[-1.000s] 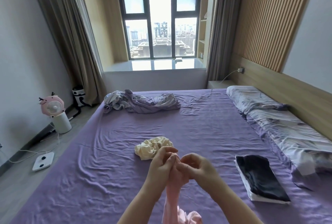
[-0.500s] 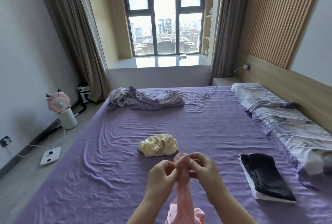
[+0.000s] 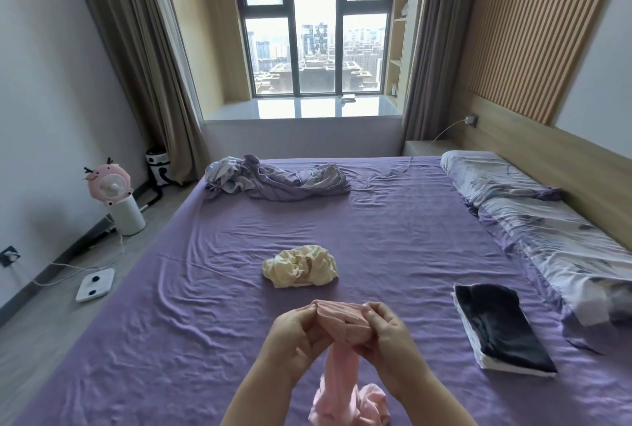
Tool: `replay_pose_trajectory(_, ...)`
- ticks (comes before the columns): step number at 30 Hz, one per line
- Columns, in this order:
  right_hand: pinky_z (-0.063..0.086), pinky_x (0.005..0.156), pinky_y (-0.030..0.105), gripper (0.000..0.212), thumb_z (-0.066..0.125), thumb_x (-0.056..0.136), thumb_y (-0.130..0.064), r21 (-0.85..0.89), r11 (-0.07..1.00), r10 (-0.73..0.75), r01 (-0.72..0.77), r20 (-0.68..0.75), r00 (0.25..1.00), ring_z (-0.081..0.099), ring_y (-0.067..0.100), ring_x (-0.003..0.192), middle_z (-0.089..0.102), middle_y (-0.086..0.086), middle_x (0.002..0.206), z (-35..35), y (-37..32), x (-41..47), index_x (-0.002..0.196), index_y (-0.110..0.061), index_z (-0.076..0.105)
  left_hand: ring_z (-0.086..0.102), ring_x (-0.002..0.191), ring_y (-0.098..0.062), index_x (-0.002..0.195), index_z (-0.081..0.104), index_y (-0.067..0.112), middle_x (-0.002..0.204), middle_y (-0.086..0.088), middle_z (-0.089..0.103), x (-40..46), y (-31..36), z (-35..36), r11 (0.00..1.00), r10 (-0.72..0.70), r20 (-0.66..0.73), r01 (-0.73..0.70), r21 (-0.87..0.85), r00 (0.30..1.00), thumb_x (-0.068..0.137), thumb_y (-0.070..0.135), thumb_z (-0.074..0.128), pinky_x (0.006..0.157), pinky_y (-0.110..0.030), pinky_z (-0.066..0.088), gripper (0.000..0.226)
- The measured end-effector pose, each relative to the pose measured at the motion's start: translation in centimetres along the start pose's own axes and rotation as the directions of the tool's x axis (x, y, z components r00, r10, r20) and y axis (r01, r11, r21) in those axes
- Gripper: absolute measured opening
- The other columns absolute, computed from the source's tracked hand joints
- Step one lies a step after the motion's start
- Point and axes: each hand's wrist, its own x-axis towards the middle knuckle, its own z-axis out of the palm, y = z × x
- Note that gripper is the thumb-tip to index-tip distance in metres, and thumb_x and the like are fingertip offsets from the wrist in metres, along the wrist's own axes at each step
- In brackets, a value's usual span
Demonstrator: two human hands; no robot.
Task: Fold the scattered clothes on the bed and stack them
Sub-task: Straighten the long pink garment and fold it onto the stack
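A pink garment (image 3: 343, 320) hangs between my hands above the near part of the purple bed (image 3: 393, 237). My left hand (image 3: 297, 336) grips its top edge on the left and my right hand (image 3: 383, 333) grips it on the right, stretching a short span between them. The rest of it droops down to the sheet below. A crumpled cream garment (image 3: 301, 270) lies just beyond my hands. A folded stack, black on top of white (image 3: 499, 326), sits to the right. A rumpled lilac and grey bundle (image 3: 273, 177) lies at the far left of the bed.
Floral pillows (image 3: 533, 210) line the right side under a wooden headboard. On the floor to the left stand a pink fan on a white base (image 3: 113, 196), a white scale (image 3: 95, 284) and trailing cables. A window with curtains is beyond the bed.
My hands have drawn apart a little, spreading the pink garment's top edge from a bunched point into a short stretched band. The view has tilted up slightly.
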Motion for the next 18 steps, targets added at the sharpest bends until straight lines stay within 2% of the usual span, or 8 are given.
replay_pose_trajectory(2,0.051,0.051,0.027,0.016,0.046,0.097,-0.014,-0.015,1.0,-0.005,0.004,-0.011,1.0,0.06,0.012,0.059,0.065,0.006,0.071,-0.1,0.0,0.0,0.085,-0.011,0.055,0.069,0.062,-0.029,0.082,0.07,-0.012,0.078,-0.025,0.07,-0.2,-0.2,0.5,0.999,-0.029,0.05,0.03,-0.013,0.998,0.092,0.003,0.043,0.054,-0.034,0.058,0.033)
replay_pose_trajectory(4,0.051,0.052,0.027,0.016,0.046,0.097,-0.013,-0.019,1.0,-0.022,0.021,-0.022,1.0,0.058,0.013,0.058,0.062,0.006,0.068,-0.2,-0.2,0.0,0.083,-0.011,0.054,0.066,0.067,-0.032,0.096,0.067,-0.013,0.087,-0.028,0.067,-0.2,-0.5,0.8,1.0,-0.009,0.039,0.008,0.007,0.999,0.091,0.005,0.042,0.057,-0.034,0.056,0.031)
replay_pose_trajectory(6,0.052,0.056,0.028,0.015,0.047,0.096,-0.012,-0.036,0.999,-0.04,0.038,-0.034,0.999,0.057,0.015,0.059,0.06,0.008,0.068,-0.3,-0.4,0.1,0.083,-0.01,0.054,0.064,0.076,-0.029,0.102,0.063,-0.005,0.094,-0.025,0.066,0.0,-1.1,0.6,0.986,0.074,-0.003,-0.073,0.149,0.997,0.092,0.012,0.048,0.064,-0.034,0.053,0.025)
replay_pose_trajectory(9,0.053,0.058,0.03,0.013,0.046,0.097,-0.011,-0.028,0.999,-0.044,0.043,-0.046,0.998,0.059,0.02,0.064,0.06,0.013,0.073,-0.1,-0.7,0.1,0.086,-0.007,0.053,0.061,0.066,-0.009,0.086,0.063,0.009,0.076,-0.003,0.067,-0.5,-1.5,0.2,0.818,0.22,0.094,-0.237,0.524,0.971,0.073,0.037,0.075,0.056,-0.021,0.047,0.034)
replay_pose_trajectory(11,0.053,0.06,0.033,0.013,0.046,0.097,-0.011,-0.019,0.999,-0.042,0.041,-0.058,0.997,0.06,0.025,0.068,0.061,0.017,0.077,0.1,-0.8,0.2,0.087,-0.007,0.052,0.056,0.06,-0.004,0.082,0.063,0.01,0.067,0.005,0.063,-0.8,-1.4,-0.1,0.71,0.24,0.181,-0.3,0.637,0.954,0.06,0.043,0.082,0.052,-0.016,0.043,0.044)
replay_pose_trajectory(14,0.053,0.063,0.033,0.012,0.049,0.096,-0.013,-0.072,0.996,-0.058,0.053,-0.059,0.997,0.062,0.025,0.071,0.064,0.017,0.078,0.0,-1.2,0.1,0.087,-0.006,0.055,0.051,0.06,-0.009,0.079,0.064,0.01,0.063,0.002,0.056,-0.6,-1.0,-0.5,0.676,0.274,0.202,-0.337,0.655,0.94,0.069,0.029,0.081,0.055,-0.021,0.043,0.028)
replay_pose_trajectory(16,0.054,0.065,0.032,0.011,0.054,0.094,-0.014,-0.128,0.988,-0.09,0.086,-0.024,0.996,0.064,0.023,0.072,0.066,0.015,0.08,0.0,-1.5,-0.1,0.09,-0.005,0.057,0.051,0.061,-0.013,0.08,0.062,0.007,0.065,-0.005,0.055,-0.3,-0.8,-0.5,0.71,0.306,0.16,-0.337,0.618,0.938,0.079,0.014,0.075,0.058,-0.028,0.048,0.015)
replay_pose_trajectory(18,0.056,0.071,0.034,0.013,0.062,0.088,-0.013,-0.229,0.964,-0.133,0.135,0.026,0.991,0.066,0.023,0.08,0.068,0.014,0.088,0.2,-1.5,-0.5,0.096,-0.003,0.058,0.058,0.062,-0.015,0.084,0.06,0.004,0.068,-0.008,0.059,-0.1,-0.9,-0.5,0.766,0.299,0.105,-0.304,0.567,0.948,0.081,0.011,0.072,0.063,-0.033,0.053,0.015)
